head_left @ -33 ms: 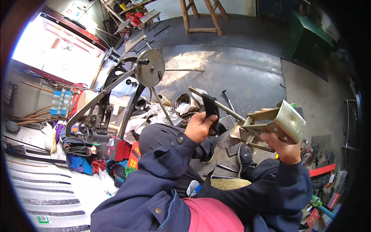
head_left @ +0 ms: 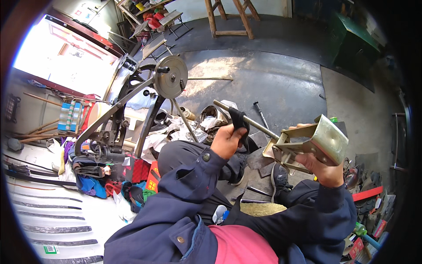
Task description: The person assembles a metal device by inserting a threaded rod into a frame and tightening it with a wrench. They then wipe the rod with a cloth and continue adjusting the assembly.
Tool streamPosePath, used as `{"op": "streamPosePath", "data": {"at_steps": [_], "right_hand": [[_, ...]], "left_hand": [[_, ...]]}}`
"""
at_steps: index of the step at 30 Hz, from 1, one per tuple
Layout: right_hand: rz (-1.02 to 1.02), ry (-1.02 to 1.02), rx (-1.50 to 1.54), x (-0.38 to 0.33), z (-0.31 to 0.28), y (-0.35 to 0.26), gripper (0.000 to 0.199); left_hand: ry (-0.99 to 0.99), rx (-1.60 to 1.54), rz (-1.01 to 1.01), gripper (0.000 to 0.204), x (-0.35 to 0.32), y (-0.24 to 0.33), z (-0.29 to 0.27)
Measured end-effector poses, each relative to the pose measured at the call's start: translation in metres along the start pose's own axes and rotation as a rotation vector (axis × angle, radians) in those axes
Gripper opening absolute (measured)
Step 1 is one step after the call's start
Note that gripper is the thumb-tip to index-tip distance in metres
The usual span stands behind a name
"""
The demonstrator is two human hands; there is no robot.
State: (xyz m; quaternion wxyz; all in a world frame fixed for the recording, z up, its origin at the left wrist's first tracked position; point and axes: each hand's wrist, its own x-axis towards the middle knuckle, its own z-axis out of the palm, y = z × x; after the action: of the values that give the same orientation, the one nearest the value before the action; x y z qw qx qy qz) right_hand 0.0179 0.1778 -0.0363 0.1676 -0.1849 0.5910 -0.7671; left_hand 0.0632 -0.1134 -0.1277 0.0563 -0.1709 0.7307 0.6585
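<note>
My right hand (head_left: 324, 169) is closed round the pressed-metal body of what looks like a scissor jack (head_left: 332, 140), held tilted above my knees. From the body a long threaded rod (head_left: 260, 127) runs up and to the left. Around that rod, near its far end, a black cloth strip (head_left: 238, 118) is looped. My left hand (head_left: 227, 141) pinches the strip just below the rod, thumb against the fingers. Part of the strip hangs down behind my left hand. The fingers of my right hand are partly hidden by the jack body.
To the left stands a hand-cranked machine (head_left: 170, 78) with a round metal wheel. A hammer-like tool (head_left: 261, 113) lies on the floor ahead. Shoes and scraps (head_left: 369, 171) crowd the right side; coloured cloths (head_left: 94, 185) lie at the left. A wooden stool (head_left: 231, 33) stands far off.
</note>
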Motion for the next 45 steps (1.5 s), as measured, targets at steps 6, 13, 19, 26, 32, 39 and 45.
{"op": "streamPosePath", "data": {"at_steps": [6, 13, 19, 26, 32, 39, 45], "right_hand": [[0.002, -0.031, 0.112, 0.004, -0.009, 0.006, 0.064], [0.011, 0.07, -0.036, 0.001, -0.015, 0.006, 0.061], [-0.027, 0.085, -0.058, -0.001, -0.006, 0.007, 0.043], [0.032, 0.109, -0.086, -0.016, -0.002, 0.005, 0.041], [0.067, 0.132, -0.137, -0.013, -0.014, 0.01, 0.037], [-0.071, -0.118, -0.009, -0.009, -0.021, 0.014, 0.064], [-0.026, -0.048, 0.037, -0.007, -0.025, 0.011, 0.062]], "left_hand": [[0.341, 0.398, 0.919, 0.013, 0.113, 0.008, 0.023], [0.196, 0.266, 0.488, 0.007, 0.065, -0.008, 0.024], [0.134, -0.167, 0.162, 0.034, -0.047, 0.03, -0.023], [0.031, -0.391, 0.2, 0.042, -0.032, 0.078, -0.035], [0.137, 0.092, 0.163, 0.031, -0.031, 0.032, -0.028], [0.192, 0.316, 0.683, 0.008, 0.056, 0.003, 0.007], [0.226, -0.057, 0.872, 0.012, 0.111, 0.028, 0.044]]}}
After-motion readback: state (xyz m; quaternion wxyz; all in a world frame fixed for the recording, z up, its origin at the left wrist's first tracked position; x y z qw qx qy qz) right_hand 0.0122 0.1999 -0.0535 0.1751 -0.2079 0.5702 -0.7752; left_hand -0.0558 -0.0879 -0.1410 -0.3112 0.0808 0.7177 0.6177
